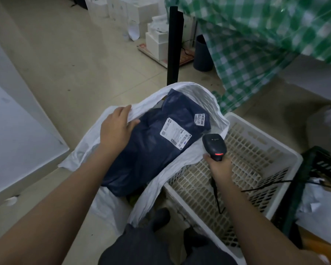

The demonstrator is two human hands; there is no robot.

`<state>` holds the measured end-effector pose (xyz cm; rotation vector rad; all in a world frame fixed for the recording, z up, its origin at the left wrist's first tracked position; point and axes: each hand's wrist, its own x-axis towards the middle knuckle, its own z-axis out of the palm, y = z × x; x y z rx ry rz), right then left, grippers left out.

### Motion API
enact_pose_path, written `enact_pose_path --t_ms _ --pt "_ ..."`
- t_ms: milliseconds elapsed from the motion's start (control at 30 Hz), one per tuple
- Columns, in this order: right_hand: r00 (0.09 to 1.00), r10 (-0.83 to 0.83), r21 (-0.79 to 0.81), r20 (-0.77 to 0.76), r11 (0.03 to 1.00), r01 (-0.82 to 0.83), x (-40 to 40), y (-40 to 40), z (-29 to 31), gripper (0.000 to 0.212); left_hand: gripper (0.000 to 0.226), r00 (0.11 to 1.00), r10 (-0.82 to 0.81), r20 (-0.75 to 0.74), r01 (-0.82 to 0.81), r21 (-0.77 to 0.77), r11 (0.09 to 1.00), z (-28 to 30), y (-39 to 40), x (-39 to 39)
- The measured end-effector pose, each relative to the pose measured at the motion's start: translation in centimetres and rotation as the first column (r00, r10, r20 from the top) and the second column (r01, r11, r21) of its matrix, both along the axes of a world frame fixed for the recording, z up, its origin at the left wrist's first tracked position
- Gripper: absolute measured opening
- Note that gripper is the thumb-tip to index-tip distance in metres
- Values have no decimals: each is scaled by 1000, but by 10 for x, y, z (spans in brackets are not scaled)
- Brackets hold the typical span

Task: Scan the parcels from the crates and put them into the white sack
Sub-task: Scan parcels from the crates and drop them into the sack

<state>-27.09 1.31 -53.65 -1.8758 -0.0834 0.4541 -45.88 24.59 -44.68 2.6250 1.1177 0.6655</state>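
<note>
A dark blue parcel (151, 150) with two white labels lies in the open mouth of the white sack (203, 96), label side up. My left hand (117, 127) rests on the sack's left rim with its thumb on the parcel's edge; the fingers lie fairly straight. My right hand (219, 167) grips the handle of a black barcode scanner (214, 144), whose red light glows, just right of the parcel. The white plastic crate (287, 155) stands to the right of the sack with no parcels visible in it.
A dark crate (321, 163) with papers and cables sits at the far right. A green checked cloth (266, 44) hangs over a table above. A black post (174, 44), a dark bin (202, 54) and white boxes (141, 12) stand behind. My legs are below.
</note>
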Motion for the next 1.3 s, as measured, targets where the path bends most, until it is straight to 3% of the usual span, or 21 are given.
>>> enact_pose_path --t_ms 133,300,400,567,867,1067,1133,1200,1300 --pt "998 45 -99 52 994 -40 -2 16 -12 30 54 998 67 13 -65 -98 993 1 9 -5" --pt "992 33 -162 121 987 -13 1 41 -14 27 66 993 112 -28 -115 -202 973 0 24 -15" --pt "983 43 -150 177 989 -16 0 52 -1 17 49 991 128 -26 -131 -264 956 -1 32 -18" --pt "965 58 -84 256 996 -38 -3 76 32 18 26 978 171 117 -123 -337 933 12 40 -14" --pt "917 59 73 394 993 -95 12 174 158 17 25 875 258 409 -98 -373 923 118 101 24" --pt "855 -90 388 510 912 -136 29 200 284 24 26 768 212 604 -80 -237 968 228 141 31" --pt "855 -28 308 518 939 -156 26 189 286 21 28 832 225 507 -137 -204 969 235 147 22" --pt "858 64 123 510 982 -146 24 173 268 20 31 918 282 280 -241 -172 955 223 148 11" --pt "850 158 -112 503 987 -117 18 151 244 20 35 941 323 99 -305 -158 939 198 141 -6"
